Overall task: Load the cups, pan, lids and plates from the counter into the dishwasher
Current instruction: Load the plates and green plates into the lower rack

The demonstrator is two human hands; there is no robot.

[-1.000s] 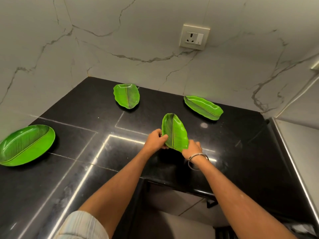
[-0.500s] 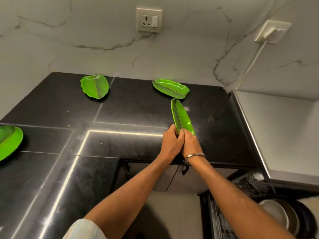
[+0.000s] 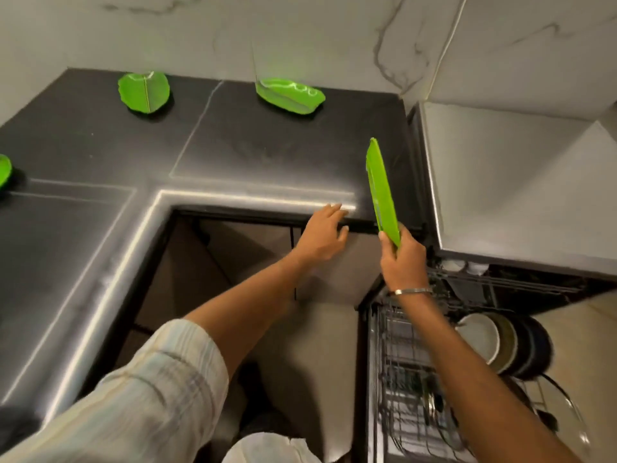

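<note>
My right hand (image 3: 402, 260) grips a green leaf-shaped plate (image 3: 380, 188) by its lower end, held edge-on and upright above the counter's front right corner. My left hand (image 3: 322, 237) is off the plate, fingers relaxed, hovering at the counter's front edge. Two more green leaf plates lie at the back of the black counter (image 3: 233, 145): one at the back left (image 3: 144, 92) and one at the back middle (image 3: 289, 95). A sliver of another green plate (image 3: 4, 169) shows at the left edge. The open dishwasher's lower rack (image 3: 410, 379) is at the lower right.
Several round plates (image 3: 500, 342) stand on edge in the rack, with a glass lid (image 3: 564, 412) beside them. A grey appliance top (image 3: 517, 182) sits to the right of the counter. Cabinet fronts (image 3: 240, 252) lie under the counter edge.
My left hand has let go of the plate, which my right hand alone now carries rightward and nearer. The view has swung right and down, showing more of the dishwasher rack.
</note>
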